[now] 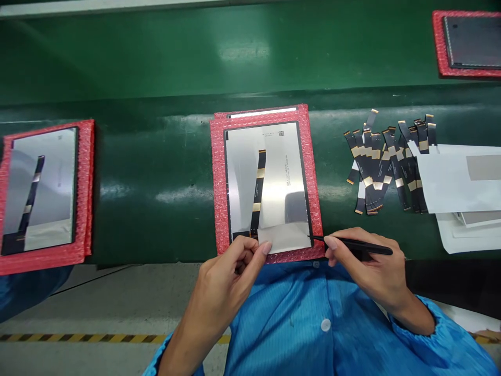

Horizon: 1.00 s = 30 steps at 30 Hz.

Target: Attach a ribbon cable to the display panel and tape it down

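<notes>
A silver display panel [274,172] lies on a red bubble-wrap pad [217,177] on the green conveyor belt in front of me. A black and gold flex cable [258,190] runs down its middle. A white film strip [287,236] covers the panel's near edge. My left hand [230,271] presses its fingertips on the strip's left end and the cable's lower end. My right hand [364,266] holds black tweezers [352,245], whose tip touches the strip's right corner.
A second panel on a red pad [43,193] sits at the left, a third [467,44] at the far right. Several loose flex cables [385,167] and white sheets [457,183] lie to the right. The green belt [156,156] stretches across.
</notes>
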Each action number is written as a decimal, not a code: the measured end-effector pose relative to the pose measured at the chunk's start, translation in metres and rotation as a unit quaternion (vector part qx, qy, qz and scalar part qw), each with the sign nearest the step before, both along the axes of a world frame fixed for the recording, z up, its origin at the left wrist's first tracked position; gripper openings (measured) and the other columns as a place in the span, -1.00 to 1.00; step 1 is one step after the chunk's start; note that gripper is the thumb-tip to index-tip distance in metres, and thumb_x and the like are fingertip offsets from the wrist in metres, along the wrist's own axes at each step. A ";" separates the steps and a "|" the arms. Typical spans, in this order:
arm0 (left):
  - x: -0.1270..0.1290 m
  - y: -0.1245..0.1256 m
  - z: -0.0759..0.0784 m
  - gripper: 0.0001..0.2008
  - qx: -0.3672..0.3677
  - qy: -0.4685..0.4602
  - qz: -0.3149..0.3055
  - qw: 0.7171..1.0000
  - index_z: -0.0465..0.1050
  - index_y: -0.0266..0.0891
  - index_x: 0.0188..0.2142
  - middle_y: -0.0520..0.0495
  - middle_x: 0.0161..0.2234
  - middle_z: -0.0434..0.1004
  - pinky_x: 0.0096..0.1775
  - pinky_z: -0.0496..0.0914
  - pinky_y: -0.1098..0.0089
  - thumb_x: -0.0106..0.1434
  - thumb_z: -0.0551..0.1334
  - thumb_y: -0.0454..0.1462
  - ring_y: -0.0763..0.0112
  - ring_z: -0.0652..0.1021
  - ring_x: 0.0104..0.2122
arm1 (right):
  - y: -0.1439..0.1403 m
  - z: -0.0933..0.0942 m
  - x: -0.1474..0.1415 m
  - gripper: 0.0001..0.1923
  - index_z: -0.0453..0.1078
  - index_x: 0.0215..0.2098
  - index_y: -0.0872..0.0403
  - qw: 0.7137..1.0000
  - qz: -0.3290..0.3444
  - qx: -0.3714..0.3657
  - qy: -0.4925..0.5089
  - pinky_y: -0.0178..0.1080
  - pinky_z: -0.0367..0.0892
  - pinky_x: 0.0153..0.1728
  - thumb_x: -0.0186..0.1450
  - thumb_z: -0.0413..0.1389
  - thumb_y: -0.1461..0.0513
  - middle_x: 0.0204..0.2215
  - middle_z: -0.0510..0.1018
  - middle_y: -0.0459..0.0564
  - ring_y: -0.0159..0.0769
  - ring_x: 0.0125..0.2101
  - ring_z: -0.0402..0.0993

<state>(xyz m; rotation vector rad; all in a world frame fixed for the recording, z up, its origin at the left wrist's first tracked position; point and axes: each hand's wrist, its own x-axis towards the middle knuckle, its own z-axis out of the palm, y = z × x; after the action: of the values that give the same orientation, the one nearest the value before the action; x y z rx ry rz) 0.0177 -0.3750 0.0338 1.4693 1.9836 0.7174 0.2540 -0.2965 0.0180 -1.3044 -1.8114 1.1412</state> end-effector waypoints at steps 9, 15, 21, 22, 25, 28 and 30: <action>0.001 0.001 0.000 -0.75 0.000 0.013 -0.007 1.000 0.42 -0.09 -0.39 0.26 -0.62 0.38 -0.63 0.24 0.71 0.29 0.19 -0.02 0.71 0.36 -0.69 | 0.001 0.001 0.000 -0.85 0.55 -0.29 -0.28 1.000 0.004 0.011 -0.006 -0.17 0.55 -0.68 0.28 0.24 0.20 -0.63 0.61 -0.24 -0.20 -0.68 0.58; 0.002 0.001 0.001 -0.76 -0.011 0.015 0.001 1.000 0.41 -0.09 -0.38 0.25 -0.58 0.42 -0.61 0.27 0.70 0.31 0.19 -0.03 0.71 0.40 -0.67 | 0.001 0.004 -0.002 -0.88 0.55 -0.30 -0.31 1.000 -0.011 0.018 -0.019 -0.13 0.54 -0.68 0.29 0.22 0.15 -0.64 0.61 -0.26 -0.20 -0.69 0.58; 0.004 0.001 0.002 -0.78 -0.002 0.041 -0.008 0.999 0.40 -0.09 -0.36 0.28 -0.60 0.38 -0.59 0.25 0.70 0.33 0.18 -0.05 0.74 0.37 -0.67 | 0.002 0.005 -0.003 -0.85 0.54 -0.31 -0.36 0.999 -0.011 0.033 -0.021 -0.10 0.52 -0.70 0.27 0.23 0.15 -0.65 0.60 -0.26 -0.15 -0.70 0.57; 0.004 0.001 0.002 -0.77 -0.002 0.045 -0.008 0.999 0.40 -0.09 -0.36 0.28 -0.59 0.39 -0.58 0.26 0.71 0.33 0.18 -0.04 0.74 0.37 -0.67 | 0.002 0.005 -0.003 -0.84 0.54 -0.30 -0.37 0.999 -0.011 0.032 -0.021 -0.09 0.51 -0.69 0.27 0.23 0.16 -0.65 0.60 -0.26 -0.15 -0.69 0.57; 0.004 0.001 0.000 -0.76 -0.003 0.050 -0.010 0.999 0.40 -0.09 -0.36 0.28 -0.57 0.41 -0.58 0.26 0.71 0.33 0.18 -0.03 0.75 0.38 -0.66 | 0.002 0.005 -0.002 -0.85 0.54 -0.31 -0.37 0.999 -0.012 0.025 -0.023 -0.08 0.52 -0.67 0.26 0.23 0.15 -0.64 0.60 -0.26 -0.15 -0.68 0.57; 0.004 0.000 0.000 -0.74 -0.003 0.056 -0.007 0.998 0.40 -0.10 -0.37 0.27 -0.59 0.39 -0.59 0.25 0.70 0.34 0.17 -0.02 0.74 0.35 -0.68 | 0.002 0.004 -0.002 -0.88 0.55 -0.33 -0.36 0.999 -0.016 0.020 -0.030 -0.09 0.54 -0.67 0.25 0.23 0.13 -0.64 0.61 -0.26 -0.16 -0.67 0.58; 0.005 0.000 0.000 -0.73 -0.002 0.061 -0.009 0.998 0.39 -0.11 -0.37 0.27 -0.60 0.38 -0.60 0.24 0.69 0.34 0.16 -0.02 0.73 0.34 -0.68 | 0.002 0.004 -0.002 -0.88 0.55 -0.33 -0.37 0.999 -0.016 0.019 -0.032 -0.10 0.54 -0.66 0.25 0.23 0.12 -0.64 0.61 -0.27 -0.16 -0.67 0.59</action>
<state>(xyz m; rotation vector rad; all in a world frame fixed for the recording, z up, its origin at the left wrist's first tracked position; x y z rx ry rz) 0.0223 -0.3751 0.0341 1.5600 2.0580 0.6289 0.2521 -0.2943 0.0223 -1.3579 -1.8427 1.0526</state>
